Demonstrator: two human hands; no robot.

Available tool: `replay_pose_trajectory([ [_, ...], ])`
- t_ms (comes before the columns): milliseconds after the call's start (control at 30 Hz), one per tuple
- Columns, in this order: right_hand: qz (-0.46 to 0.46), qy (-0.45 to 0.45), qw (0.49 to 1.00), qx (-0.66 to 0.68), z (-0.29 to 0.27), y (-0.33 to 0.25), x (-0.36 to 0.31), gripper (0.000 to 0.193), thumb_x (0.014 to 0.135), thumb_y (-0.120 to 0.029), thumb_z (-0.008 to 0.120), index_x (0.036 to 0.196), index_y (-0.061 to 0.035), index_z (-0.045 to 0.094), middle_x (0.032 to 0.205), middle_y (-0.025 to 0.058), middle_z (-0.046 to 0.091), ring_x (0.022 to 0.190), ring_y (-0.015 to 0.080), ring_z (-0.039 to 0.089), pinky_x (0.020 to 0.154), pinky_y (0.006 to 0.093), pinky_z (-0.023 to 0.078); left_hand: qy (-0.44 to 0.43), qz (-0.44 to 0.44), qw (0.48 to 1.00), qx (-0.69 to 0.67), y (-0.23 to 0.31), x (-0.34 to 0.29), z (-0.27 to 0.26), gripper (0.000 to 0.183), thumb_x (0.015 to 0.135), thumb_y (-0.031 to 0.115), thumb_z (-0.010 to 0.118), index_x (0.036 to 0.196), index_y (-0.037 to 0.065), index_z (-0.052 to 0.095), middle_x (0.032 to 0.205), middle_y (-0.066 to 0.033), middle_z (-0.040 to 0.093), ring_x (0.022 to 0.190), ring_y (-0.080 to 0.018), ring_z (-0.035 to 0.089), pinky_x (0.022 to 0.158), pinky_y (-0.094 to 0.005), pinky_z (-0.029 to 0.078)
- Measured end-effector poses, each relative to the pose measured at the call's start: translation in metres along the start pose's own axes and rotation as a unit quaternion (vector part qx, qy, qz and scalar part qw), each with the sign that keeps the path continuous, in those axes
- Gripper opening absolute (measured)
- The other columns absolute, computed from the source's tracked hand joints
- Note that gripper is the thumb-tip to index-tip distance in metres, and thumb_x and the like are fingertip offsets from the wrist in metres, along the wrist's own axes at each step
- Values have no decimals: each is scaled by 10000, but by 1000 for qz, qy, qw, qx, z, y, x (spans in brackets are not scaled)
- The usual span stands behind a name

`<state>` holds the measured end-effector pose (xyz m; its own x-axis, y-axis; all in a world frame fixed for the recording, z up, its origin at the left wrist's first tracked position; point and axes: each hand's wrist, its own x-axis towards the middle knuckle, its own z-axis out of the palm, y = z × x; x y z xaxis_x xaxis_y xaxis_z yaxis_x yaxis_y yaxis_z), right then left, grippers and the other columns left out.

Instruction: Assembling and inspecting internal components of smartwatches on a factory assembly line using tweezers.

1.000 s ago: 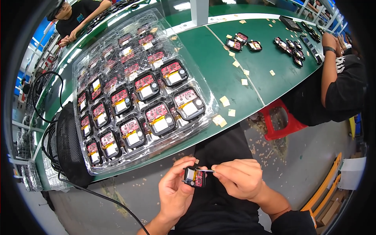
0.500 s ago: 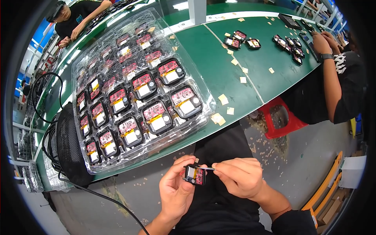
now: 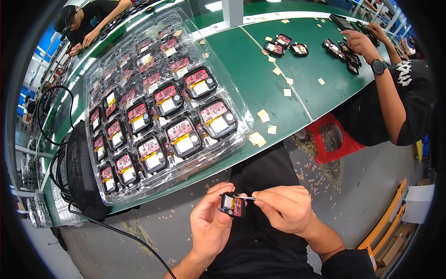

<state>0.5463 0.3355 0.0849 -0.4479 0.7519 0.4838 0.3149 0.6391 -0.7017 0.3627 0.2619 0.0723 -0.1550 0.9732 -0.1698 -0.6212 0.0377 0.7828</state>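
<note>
Over my lap, my left hand [image 3: 211,218] grips a small black device housing [image 3: 232,205] between thumb and fingers. Its inside faces up, with a red circuit board, a pale battery and a strip of yellow tape. My right hand [image 3: 285,207] pinches slim metal tweezers [image 3: 246,197] from the right side. Their tip reaches over the upper part of the housing; whether it touches anything is too small to tell. A clear plastic tray [image 3: 241,136] on the bench holds rows of similar housings, such as a black housing [image 3: 218,118] at its near right corner.
On the green bench [image 3: 241,60] lie loose housings [image 3: 280,45] and tan paper squares [image 3: 263,116]. At right a co-worker's hand [image 3: 364,46] hovers over more housings; a red stool [image 3: 330,139] stands below. A black mesh bag [image 3: 83,167] and cables are left.
A small tan square beside my left fingertips no longer shows. My hands have barely moved. The co-worker at right has lifted one hand over the loose housings.
</note>
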Motion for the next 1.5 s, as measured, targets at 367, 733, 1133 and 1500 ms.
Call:
replay_pose_trajectory([
  [367, 3, 30, 999, -21, 8, -2, -6, 209, 792, 17, 810, 991, 13, 746, 813, 96, 740, 658, 230, 728, 576, 317, 579, 3, -27, 999, -27, -3, -6, 6, 601, 949, 327, 794, 1370, -37, 567, 1459, -169, 526, 1265, -358, 648, 1062, -483, 571],
  [733, -33, -10, 998, -50, -11, 8, 19, 283, 751, 24, 811, 1020, -13, 727, 883, 96, 733, 716, 251, 720, 643, 358, 584, -6, 42, 998, 35, 11, -8, 4, 671, 879, 357, 859, 1338, -31, 560, 1322, -176, 575, 1207, -344, 675, 1029, -492, 589],
  [1133, 181, 67, 911, -365, -47, 111, 161, 415, 989, -337, 686, 1330, -114, 612, 1157, 175, 607, 802, 414, 721, 671, 529, 574, -29, 180, 974, 131, 68, -8, 1, 687, 768, 397, 946, 1217, -9, 621, 1139, -162, 613, 1000, -357, 724, 794, -483, 652],
  [1500, 181, 66, 921, -340, -47, 115, 155, 307, 974, -329, 708, 1177, -117, 618, 1097, 125, 611, 776, 376, 724, 640, 509, 557, 17, 316, 876, 366, 176, 56, 37, 380, 1007, 158, 616, 1287, -99, 599, 1123, -170, 658, 1015, -283, 716, 870, -389, 598],
])
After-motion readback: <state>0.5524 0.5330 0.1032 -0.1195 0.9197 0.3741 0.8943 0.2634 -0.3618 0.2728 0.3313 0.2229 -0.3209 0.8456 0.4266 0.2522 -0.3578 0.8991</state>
